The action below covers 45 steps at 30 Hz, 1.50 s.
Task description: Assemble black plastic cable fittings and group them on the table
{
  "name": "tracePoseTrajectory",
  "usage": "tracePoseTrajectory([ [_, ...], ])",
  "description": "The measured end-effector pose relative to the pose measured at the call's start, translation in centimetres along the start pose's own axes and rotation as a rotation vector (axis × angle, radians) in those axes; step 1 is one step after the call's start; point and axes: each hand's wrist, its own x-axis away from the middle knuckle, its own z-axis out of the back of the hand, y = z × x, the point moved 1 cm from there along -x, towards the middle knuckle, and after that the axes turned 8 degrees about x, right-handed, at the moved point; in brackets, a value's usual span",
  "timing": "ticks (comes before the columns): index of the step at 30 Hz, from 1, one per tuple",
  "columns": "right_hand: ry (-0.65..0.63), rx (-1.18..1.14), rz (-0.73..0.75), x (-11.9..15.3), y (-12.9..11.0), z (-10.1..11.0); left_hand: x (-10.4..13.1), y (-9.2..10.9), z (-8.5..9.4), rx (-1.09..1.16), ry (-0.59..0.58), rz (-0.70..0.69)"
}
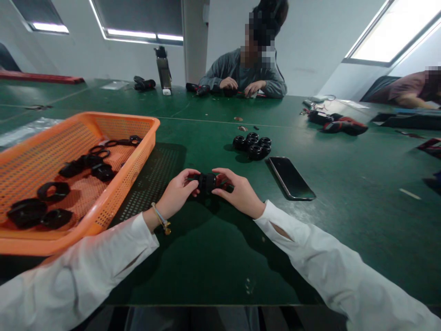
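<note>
Between my two hands, just above the green table [220, 271], is a small black ribbed part [207, 183]; its exact kind I cannot make out. My left hand [179, 189] pinches its left end between thumb and fingers. At the other end, my right hand [237, 189] grips it the same way, and a dark piece shows beneath those fingers. Beyond my right hand stands a cluster of several shiny black round parts [254, 151]. A phone [291, 178] lies dark-screened to the right of them.
An orange perforated basket [132, 179] at the left holds black rings and chunky black parts. Across the table sits a person [243, 69] with both hands on dark items. A bottle [163, 71] stands at the back, and a red-and-black tool [339, 124] lies at the right.
</note>
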Motion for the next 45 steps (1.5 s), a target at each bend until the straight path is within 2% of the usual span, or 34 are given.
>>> tracePoseTrajectory([
  [30,-0.042,-0.003,0.031,0.17,-0.39,0.45,0.02,-0.16,0.0,-0.001,-0.017,-0.013],
  [45,-0.011,0.098,0.051,0.29,-0.45,0.75,-0.03,-0.06,-0.14,0.004,-0.012,-0.002],
])
